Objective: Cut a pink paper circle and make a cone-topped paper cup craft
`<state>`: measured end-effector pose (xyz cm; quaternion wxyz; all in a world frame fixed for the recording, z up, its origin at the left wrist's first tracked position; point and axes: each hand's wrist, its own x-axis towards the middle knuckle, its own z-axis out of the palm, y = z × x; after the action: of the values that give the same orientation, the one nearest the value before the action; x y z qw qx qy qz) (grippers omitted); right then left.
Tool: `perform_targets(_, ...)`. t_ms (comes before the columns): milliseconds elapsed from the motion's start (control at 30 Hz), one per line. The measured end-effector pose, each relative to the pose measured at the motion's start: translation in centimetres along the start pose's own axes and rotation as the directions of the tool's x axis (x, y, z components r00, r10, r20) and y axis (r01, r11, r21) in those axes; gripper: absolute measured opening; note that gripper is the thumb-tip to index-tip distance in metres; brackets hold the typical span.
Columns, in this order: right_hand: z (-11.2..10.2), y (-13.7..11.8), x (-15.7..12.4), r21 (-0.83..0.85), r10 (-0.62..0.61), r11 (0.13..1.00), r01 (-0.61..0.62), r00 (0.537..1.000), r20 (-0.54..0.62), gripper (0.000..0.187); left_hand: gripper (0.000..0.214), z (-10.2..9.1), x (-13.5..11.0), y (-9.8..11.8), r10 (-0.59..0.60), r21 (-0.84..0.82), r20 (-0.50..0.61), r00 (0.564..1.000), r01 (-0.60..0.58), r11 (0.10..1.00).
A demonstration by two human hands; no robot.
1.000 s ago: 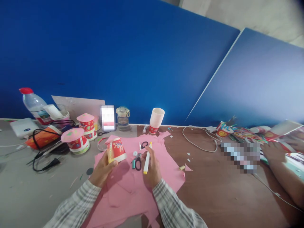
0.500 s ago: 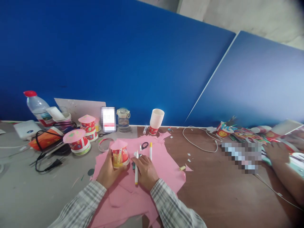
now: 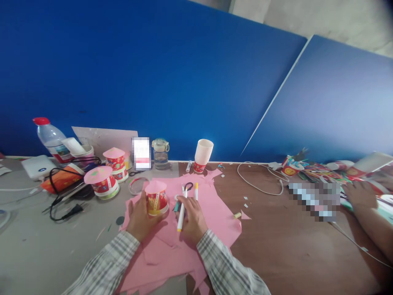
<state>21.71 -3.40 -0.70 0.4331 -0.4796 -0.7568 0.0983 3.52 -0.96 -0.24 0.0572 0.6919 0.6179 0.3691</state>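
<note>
My left hand (image 3: 139, 219) is wrapped round the side of a red and yellow paper cup (image 3: 157, 201) with a pink paper cone on top. To the right of it, my right hand (image 3: 195, 221) grips a white marker (image 3: 181, 217) with a yellow end pointing toward me; the marker leans to the right at its far end. A small teal item (image 3: 177, 206) shows by the right fingers, its kind unclear. Under both hands lie sheets of pink paper (image 3: 211, 229). Just beyond the right hand are scissors (image 3: 189, 187) and another yellow-tipped white marker (image 3: 196, 191).
Two red cups with pink cone tops, one nearer (image 3: 102, 182) and one behind (image 3: 116, 162), stand left. Behind are a lidded glass jar (image 3: 160, 155) and stacked paper cups (image 3: 204, 152). A black plug (image 3: 72, 210) lies left. Another person's hand (image 3: 359, 196) rests far right.
My right hand has shifted its hold, and the marker, nearly upright before, now slants. The left hand still holds the cup. The whole view has shifted slightly.
</note>
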Motion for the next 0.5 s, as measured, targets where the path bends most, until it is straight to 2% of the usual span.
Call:
perform_targets(100,-0.1,-0.1,0.1,-0.005,0.003,1.000,-0.003,0.999,-0.040,0.044,0.098,-0.4,-0.1,0.0,0.001,-0.003,-0.010,1.000,-0.001,1.000)
perform_targets(200,-0.4,-0.1,0.2,0.016,-0.031,0.999,0.032,0.996,-0.087,0.044,0.098,-0.7,0.0,-0.6,0.042,-0.093,0.009,0.999,-0.041,0.995)
perform_targets(333,-0.8,-0.1,0.4,0.044,-0.080,0.995,0.085,0.991,-0.109,0.043,0.107,-1.0,0.1,-1.4,0.103,-0.279,0.076,0.992,-0.078,0.957)
perform_targets(500,-1.0,-0.3,0.5,0.056,-0.077,0.995,0.085,0.989,-0.126,0.043,0.113,-1.6,0.1,-0.9,0.145,-0.368,0.153,0.978,-0.080,0.926)
